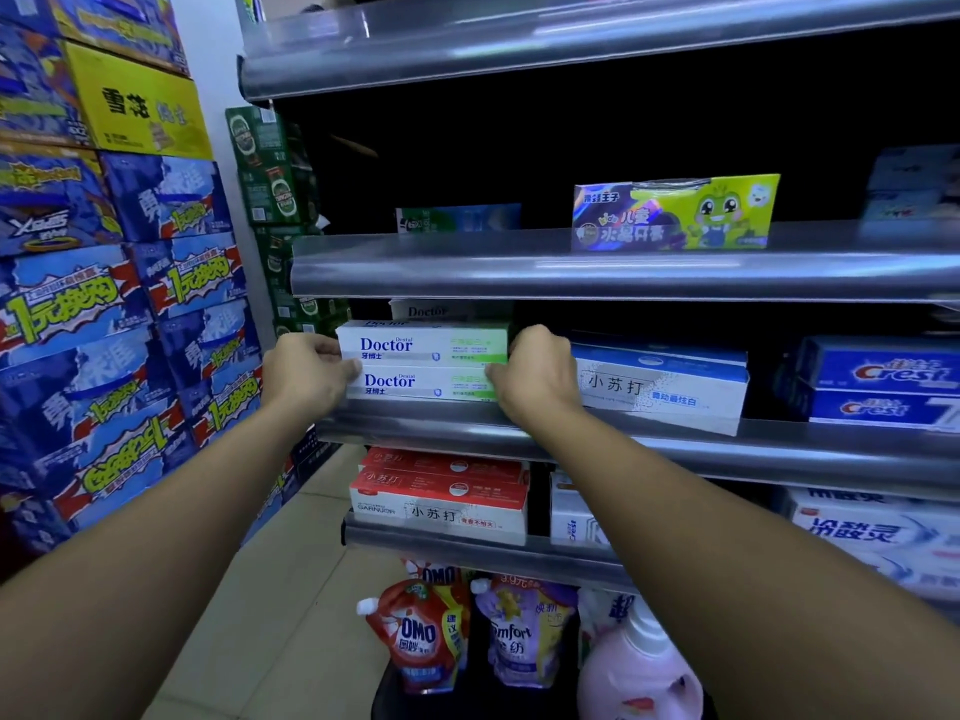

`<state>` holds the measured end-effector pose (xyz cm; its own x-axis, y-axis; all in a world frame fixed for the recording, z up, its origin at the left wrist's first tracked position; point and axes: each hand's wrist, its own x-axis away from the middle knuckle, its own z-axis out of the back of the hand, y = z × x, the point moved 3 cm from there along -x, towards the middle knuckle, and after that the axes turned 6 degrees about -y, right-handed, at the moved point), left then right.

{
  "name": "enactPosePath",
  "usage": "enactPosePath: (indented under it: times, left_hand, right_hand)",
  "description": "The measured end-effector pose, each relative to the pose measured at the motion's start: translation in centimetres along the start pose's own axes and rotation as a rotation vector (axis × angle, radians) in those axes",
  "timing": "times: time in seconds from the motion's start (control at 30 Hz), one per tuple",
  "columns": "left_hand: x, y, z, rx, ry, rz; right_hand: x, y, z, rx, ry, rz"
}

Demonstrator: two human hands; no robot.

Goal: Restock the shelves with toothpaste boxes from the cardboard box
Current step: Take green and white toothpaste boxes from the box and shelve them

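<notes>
Two bare forearms are stretching forward from the bottom of the head view toward a metal shelf unit. At their ends, the left hand (306,374) and the right hand (535,379) are gripping a stack of two Doctor toothpaste boxes (423,366), one box lying flat on the other. The left hand is curling its fingers round the stack's left end with the thumb lying on the front. The right hand is clamping the right end in the same way.

The stack is sitting at the left end of the middle shelf (675,446), just behind its front rail, and another Doctor box (434,310) is showing behind it. Just to the right of the right hand, a blue-and-white toothpaste box (665,387) is lying on the same shelf, and Crest boxes (883,392) are standing farther right.

One level up, a green frog-printed box (675,213) is facing outward. One level down, red-and-white boxes (441,493) are lying stacked. Below those, an OMO pouch (421,636), a purple Comfort pouch (524,636) and a pink bottle (634,667) are standing. Blue drink cartons (104,304) are filling the left side above the tiled floor (270,589).
</notes>
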<state>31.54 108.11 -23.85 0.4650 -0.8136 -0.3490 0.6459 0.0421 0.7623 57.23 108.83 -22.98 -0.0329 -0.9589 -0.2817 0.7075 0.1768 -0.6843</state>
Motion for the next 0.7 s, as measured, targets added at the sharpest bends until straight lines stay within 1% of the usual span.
enactPosePath:
  times: [0.1, 0.17, 0.2, 0.27, 0.33, 0.37, 0.47, 0.5, 0.57, 0.63, 0.7]
  left_hand:
    - [2.0, 0.3, 0.3, 0.066, 0.117, -0.063]
    - [4.8, 0.4, 0.2, 0.107, 0.204, -0.191]
    - [6.5, 0.4, -0.1, 0.121, 0.219, -0.267]
    - [10.2, 0.1, -1.3, 0.109, 0.188, -0.404]
    - [14.1, -0.6, -3.1, 0.1, 0.107, -0.485]
    - [16.0, -1.0, -4.1, 0.119, 0.061, -0.495]
    - [21.2, -2.7, -7.7, 0.196, -0.077, -0.415]
    - [22.8, -3.4, -9.1, 0.213, -0.153, -0.358]
    - [25.7, -5.5, -12.0, 0.183, -0.368, -0.202]
    - [28.2, -8.2, -14.6, -0.004, -0.57, -0.065]
    - [30.5, -11.0, -16.1, -0.228, -0.674, 0.014]
  right_hand:
    - [2.4, 0.4, 1.6, 0.037, 0.038, 0.102]
    - [5.1, 1.9, 2.6, 0.01, 0.095, 0.205]
    - [6.8, 2.9, 3.2, -0.023, 0.125, 0.248]
    - [9.9, 5.4, 4.1, -0.079, 0.165, 0.331]
    - [12.7, 8.4, 4.3, -0.117, 0.151, 0.334]
    - [13.8, 9.9, 4.3, -0.141, 0.139, 0.318]
    - [16.5, 14.5, 3.2, -0.234, 0.084, 0.215]
    - [17.3, 16.1, 2.5, -0.261, 0.056, 0.174]
    - [19.0, 19.1, 0.7, -0.294, -0.015, 0.087]
    - [20.5, 22.2, -1.3, -0.313, -0.094, -0.001]
    - [21.7, 25.1, -3.4, -0.303, -0.175, -0.095]
